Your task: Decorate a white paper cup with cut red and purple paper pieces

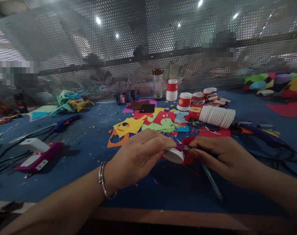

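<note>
Near the front middle of the table, my left hand (145, 153) is closed round a shallow piece of paper cup (174, 156), its white round face tilted toward me. A small purple piece (179, 147) lies along the cup piece's edge, between both hands' fingertips. My right hand (218, 155) meets it from the other side, thumb and forefinger pinched together. What they pinch is too small to make out. Red material (188, 159) shows behind these fingertips. A clear pen (213, 182) slants out below my right hand; whether the hand holds it I cannot tell.
Coloured paper offcuts (129, 125) spread beyond my hands. A stack of paper cups (215, 116) lies on its side; more cups (172, 89) stand near a glass jar (158, 85). Glue guns (263, 133) (65, 123) lie either side. A purple power strip (38, 160) sits left.
</note>
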Motion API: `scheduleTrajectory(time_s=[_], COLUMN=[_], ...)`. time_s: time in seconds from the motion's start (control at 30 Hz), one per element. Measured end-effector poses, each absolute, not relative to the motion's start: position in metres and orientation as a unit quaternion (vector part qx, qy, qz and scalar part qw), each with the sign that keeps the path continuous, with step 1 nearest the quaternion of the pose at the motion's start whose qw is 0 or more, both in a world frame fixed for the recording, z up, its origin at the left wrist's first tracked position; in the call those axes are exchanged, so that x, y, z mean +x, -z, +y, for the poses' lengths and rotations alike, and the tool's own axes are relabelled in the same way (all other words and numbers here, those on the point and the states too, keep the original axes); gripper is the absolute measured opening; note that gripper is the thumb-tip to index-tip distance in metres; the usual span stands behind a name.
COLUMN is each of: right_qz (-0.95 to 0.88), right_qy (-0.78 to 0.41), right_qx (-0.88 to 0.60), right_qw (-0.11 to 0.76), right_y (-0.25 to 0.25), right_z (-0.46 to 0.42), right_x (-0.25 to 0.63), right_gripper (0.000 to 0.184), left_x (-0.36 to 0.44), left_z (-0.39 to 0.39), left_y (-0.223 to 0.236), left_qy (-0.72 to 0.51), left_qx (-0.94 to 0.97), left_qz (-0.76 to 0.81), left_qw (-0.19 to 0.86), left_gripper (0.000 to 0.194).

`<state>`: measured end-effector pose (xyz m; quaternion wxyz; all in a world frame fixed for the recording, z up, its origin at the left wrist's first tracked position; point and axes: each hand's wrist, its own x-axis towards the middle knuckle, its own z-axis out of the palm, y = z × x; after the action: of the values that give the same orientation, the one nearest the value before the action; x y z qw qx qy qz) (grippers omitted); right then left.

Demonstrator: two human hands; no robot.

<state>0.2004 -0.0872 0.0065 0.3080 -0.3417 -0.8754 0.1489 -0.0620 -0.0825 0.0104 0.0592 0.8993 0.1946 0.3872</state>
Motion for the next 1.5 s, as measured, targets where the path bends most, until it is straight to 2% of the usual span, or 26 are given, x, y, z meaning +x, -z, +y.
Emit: scheduleTrajectory(time_s=[0.3,0.4,0.53,0.77,1.07,1.23,1.5], right_qz=[-0.877,-0.877,-0.874,-0.876,-0.843,-0.819,-0.823], right_qy=[-0.152,-0.147,-0.142,-0.122,-0.157,-0.134,-0.124], right_qx=[-0.339,-0.342,-0.349,-0.355,-0.417,-0.468,-0.507], right_qw=[0.306,0.305,0.306,0.302,0.301,0.305,0.226], right_y=[-0.005,-0.002,-0.002,-0.004,-0.002,0.002,0.001], right_z=[-0.087,-0.087,-0.087,-0.086,-0.080,-0.069,-0.062], right_x=[0.199,0.199,0.199,0.198,0.201,0.209,0.206], right_gripper=[0.030,0.030,0.034,0.042,0.050,0.056,0.057], left_x=[-0.060,-0.058,-0.059,-0.056,-0.058,-0.069,-0.074], left_z=[-0.084,-0.084,-0.084,-0.083,-0.075,-0.054,-0.041], left_y=[-0.009,-0.006,-0.003,-0.006,-0.010,-0.015,-0.013], left_qy=[-0.402,-0.421,-0.415,-0.430,-0.415,-0.465,-0.483], left_qx=[0.885,0.866,0.846,0.812,0.759,0.646,0.511], left_qz=[0.228,0.242,0.264,0.279,0.321,0.383,0.428], left_qw=[0.065,0.119,0.205,0.278,0.386,0.470,0.568], left_gripper=[0.028,0.032,0.047,0.055,0.057,0.060,0.047])
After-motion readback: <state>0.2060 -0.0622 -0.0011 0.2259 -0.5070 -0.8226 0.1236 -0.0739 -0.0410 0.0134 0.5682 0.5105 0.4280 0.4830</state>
